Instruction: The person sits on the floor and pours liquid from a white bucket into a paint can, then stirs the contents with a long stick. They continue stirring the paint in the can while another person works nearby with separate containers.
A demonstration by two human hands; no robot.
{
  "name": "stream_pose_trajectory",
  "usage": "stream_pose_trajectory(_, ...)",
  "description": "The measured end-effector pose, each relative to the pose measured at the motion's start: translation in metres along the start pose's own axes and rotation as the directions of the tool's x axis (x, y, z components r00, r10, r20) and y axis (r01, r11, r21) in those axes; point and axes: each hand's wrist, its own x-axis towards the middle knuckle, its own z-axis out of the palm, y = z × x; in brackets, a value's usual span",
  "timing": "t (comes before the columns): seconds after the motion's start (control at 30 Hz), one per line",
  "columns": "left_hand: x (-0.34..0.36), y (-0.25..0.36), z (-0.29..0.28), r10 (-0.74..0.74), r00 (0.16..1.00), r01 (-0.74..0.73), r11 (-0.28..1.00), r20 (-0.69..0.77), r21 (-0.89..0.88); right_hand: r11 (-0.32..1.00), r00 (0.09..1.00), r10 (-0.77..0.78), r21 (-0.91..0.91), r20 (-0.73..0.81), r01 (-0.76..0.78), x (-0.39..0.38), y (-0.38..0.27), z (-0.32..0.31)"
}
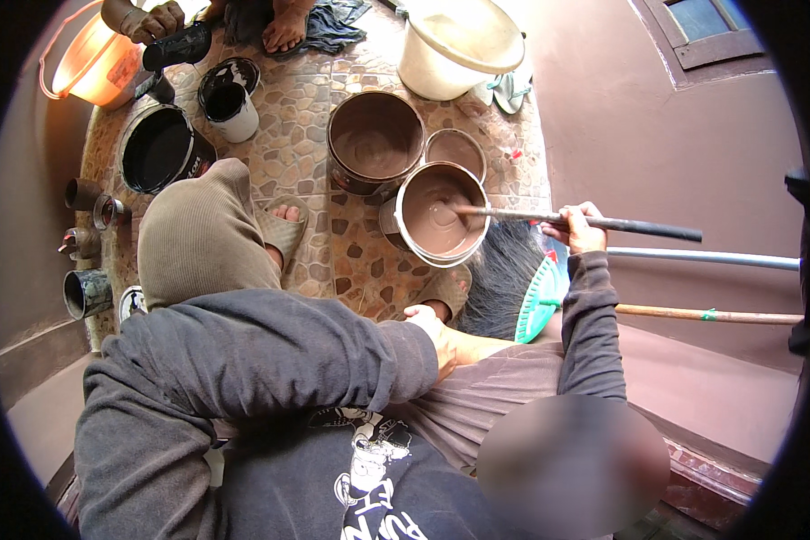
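My right hand [581,232] grips a long stick [648,230], pale toward its lower end and black on the upper part. That end dips into a bucket of brown liquid [436,229]. Behind it stand a larger bucket with brown inside [373,144] and a smaller round container, also brown inside [455,153]. My left hand [432,337] is closed around my own lower leg, near my sandalled foot [441,297]. Below the bucket lies a broom with a green head [540,297] and dark bristles.
Another person's hand [157,20] holds a black cup [175,49] near an orange bucket [99,67]. Black-paint buckets [157,148], small cans [88,292] and a cream tub [459,54] stand around. Brown walls [693,135] flank the tiled floor [292,108]; two poles [711,259] extend rightward.
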Motion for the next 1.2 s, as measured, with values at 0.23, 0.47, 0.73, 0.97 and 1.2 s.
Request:
stream_pose_trajectory(0.23,-0.005,-0.008,0.038,0.159,0.758,-0.127,0.987,-0.633,0.096,0.957,0.957,0.257,0.170,-0.132,-0.234,0.004,0.019,-0.018)
stream_pose_trajectory(0.47,-0.013,-0.011,0.036,0.128,0.743,-0.131,0.990,-0.657,0.044,0.949,0.941,0.276,0.214,-0.194,-0.234,0.006,0.008,-0.088)
stream_pose_trajectory(0.73,0.010,-0.006,0.032,0.022,0.822,-0.078,0.994,-0.570,-0.074,0.975,0.955,0.171,0.178,-0.241,-0.130,-0.016,-0.030,-0.129)
stream_pose_trajectory(0.97,0.001,-0.008,0.038,0.029,0.779,-0.105,0.991,-0.626,-0.085,0.979,0.945,0.165,0.165,-0.283,-0.121,-0.027,-0.053,-0.150)
stream_pose_trajectory(1.2,-0.002,-0.005,0.044,0.013,0.803,-0.030,0.999,-0.595,-0.019,0.984,0.954,0.122,0.162,-0.273,-0.079,-0.040,-0.053,-0.158)
